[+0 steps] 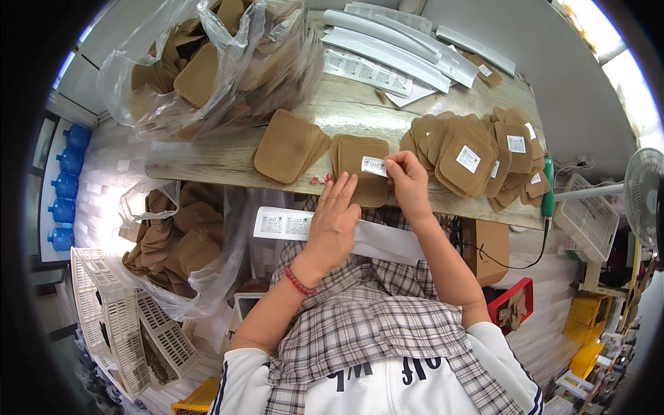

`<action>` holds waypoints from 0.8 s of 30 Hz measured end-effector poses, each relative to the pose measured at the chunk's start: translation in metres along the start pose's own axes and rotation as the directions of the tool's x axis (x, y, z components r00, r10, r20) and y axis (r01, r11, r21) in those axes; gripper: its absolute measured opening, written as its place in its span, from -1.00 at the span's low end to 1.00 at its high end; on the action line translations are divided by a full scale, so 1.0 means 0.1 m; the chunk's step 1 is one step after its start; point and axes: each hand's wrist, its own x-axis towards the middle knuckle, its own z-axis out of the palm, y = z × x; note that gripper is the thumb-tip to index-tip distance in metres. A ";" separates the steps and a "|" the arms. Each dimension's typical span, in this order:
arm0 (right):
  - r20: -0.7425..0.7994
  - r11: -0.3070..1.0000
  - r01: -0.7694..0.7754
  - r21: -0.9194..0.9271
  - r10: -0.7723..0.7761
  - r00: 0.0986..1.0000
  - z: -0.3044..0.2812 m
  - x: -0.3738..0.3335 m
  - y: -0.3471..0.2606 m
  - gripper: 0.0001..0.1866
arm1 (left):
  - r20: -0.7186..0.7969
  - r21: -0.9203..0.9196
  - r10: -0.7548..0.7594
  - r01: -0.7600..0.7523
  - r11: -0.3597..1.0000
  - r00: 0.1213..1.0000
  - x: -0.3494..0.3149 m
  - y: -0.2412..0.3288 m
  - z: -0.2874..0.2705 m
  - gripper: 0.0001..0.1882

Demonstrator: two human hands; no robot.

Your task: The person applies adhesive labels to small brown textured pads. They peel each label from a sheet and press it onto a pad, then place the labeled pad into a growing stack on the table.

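My right hand (409, 181) pinches a small white label (374, 165) at its right end, over the top of a stack of brown textured pads (363, 148) at the table's near edge. My left hand (334, 225) lies with its fingers stretched out, fingertips at the lower left of that stack. A white strip of printed labels (266, 223) passes beneath my left hand, in front of the table edge; whether that hand grips it is hidden. Small red bits (322, 180) lie by my left fingertips. A second stack of plain brown pads (286, 146) sits to the left.
Brown pads with white labels (467, 156) are piled at the right, beside a green-handled tool (548, 185). White label sheets (387, 52) lie at the back. A clear plastic bag (266, 62) of pads stands back left; another bag (200, 238) hangs below the table. A fan (643, 197) stands at far right.
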 end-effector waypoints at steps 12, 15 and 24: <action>-0.046 0.960 -0.022 -0.278 0.010 0.999 0.05 0.08 0.12 -0.91 | 0.025 -0.007 -0.017 0.017 1.000 1.000 0.04 -0.06 0.04 -0.92; -0.058 0.949 -0.006 -0.315 -0.013 0.998 0.07 0.06 0.10 -0.90 | 0.027 0.003 -0.014 0.014 1.000 1.000 0.04 -0.07 0.05 -0.92; -0.074 0.904 0.056 -0.424 -0.096 0.993 0.11 0.03 0.05 -0.89 | 0.037 -0.015 -0.021 0.022 1.000 0.999 0.06 -0.04 0.01 -0.92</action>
